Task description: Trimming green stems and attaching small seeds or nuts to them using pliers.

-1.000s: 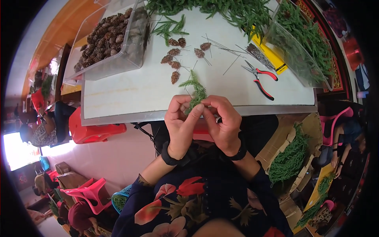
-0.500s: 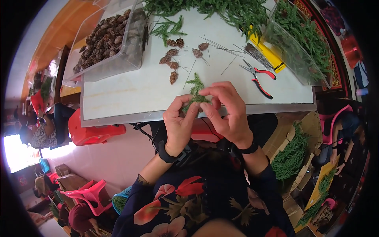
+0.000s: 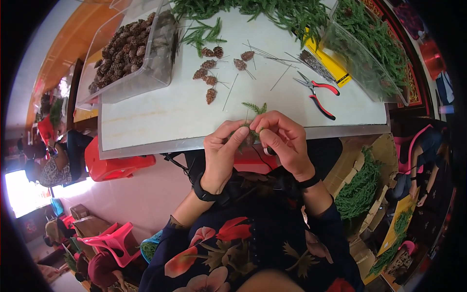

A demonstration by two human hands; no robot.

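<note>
At the near edge of the table, my left hand [image 3: 224, 152] and my right hand [image 3: 287, 145] meet around a small green artificial pine sprig [image 3: 256, 108]. The left thumb and fingers are pinched on its lower part. My right thumb and index finger close on the same sprig from the other side. A thin wire [image 3: 247, 116] sticks up between the hands. Something brownish shows under the fingertips, mostly hidden. Beyond the hands lie several small pine cones [image 3: 209, 79] with wire stems, and loose wires [image 3: 272, 56].
Red-handled pliers [image 3: 318, 95] lie at the right, near a yellow packet [image 3: 335, 70]. A clear bin of pine cones [image 3: 124, 51] stands at left, a clear bin of greenery [image 3: 374, 53] at right. More greenery [image 3: 272, 12] covers the far side. Other people sit beyond a red stool [image 3: 116, 158].
The sprig has turned, its tip now pointing up and to the left from between my hands. My right fingers have drawn in lower, and a wire now shows upright.
</note>
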